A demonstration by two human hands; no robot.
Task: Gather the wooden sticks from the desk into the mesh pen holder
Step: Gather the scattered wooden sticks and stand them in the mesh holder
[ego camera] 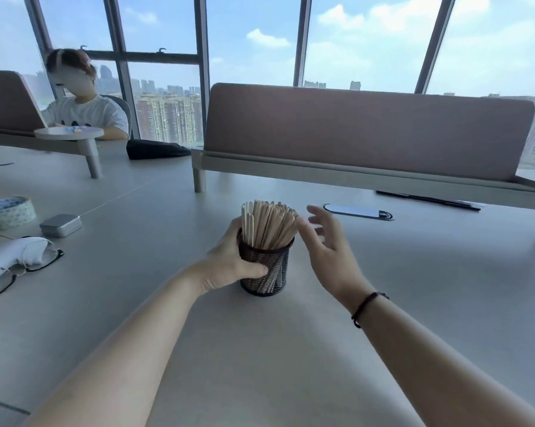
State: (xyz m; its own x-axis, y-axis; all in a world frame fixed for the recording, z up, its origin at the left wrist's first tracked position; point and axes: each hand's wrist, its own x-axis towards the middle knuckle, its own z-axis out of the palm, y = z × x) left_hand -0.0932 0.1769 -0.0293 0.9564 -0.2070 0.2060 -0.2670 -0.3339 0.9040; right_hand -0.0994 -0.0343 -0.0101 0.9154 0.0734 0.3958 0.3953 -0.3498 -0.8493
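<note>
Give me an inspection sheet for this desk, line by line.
Surface: grey desk, no loose sticks seen.
Job's things: wooden sticks standing in the mesh pen holder, upright.
Clutter: tape roll, metal tin, glasses on white cloth, black pouch.
Hands: left hand grips the holder; right hand open beside the sticks.
Cables: nothing seen; a desk cable port.
Surroundings: fabric divider, windows, a seated person.

dark mesh pen holder [264, 272], pale wooden sticks [269, 224], grey desk [414, 288]
</note>
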